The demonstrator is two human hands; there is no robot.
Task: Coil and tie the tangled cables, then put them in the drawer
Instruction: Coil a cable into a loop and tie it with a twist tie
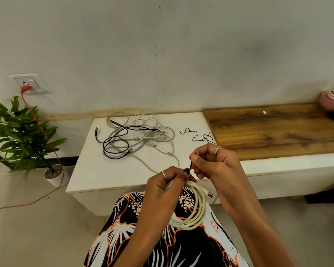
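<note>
**Operator:** One cable is coiled so far. The left hand [167, 182] grips the white coil [191, 209] at its top, fingers curled round the gathered loops, so the turns cannot spring apart while the tie goes on. The coil hangs below that hand, over the lap and just in front of the white cabinet top [89, 170].

**Inspector:** And the other hand?

**Operator:** The right hand [214, 162] pinches a thin black twist tie [191, 164] between thumb and fingertips. The tie runs down to the left hand's fingertips, so both hands sit close together at the one binding point. Whether the tie has gone round the bundle yet I cannot tell; the fingers hide it.

**Inspector:** Remaining stock?

**Operator:** The tangled cables [139, 135], grey, white and black, lie in a heap toward the back of the cabinet top. Spare ties [199, 135] lie just right of the heap, near the right hand, probably set there for quick reach.

**Inspector:** Progress?

**Operator:** Early, in my judgement. Most cables are untouched, and no open drawer is in view.
</note>
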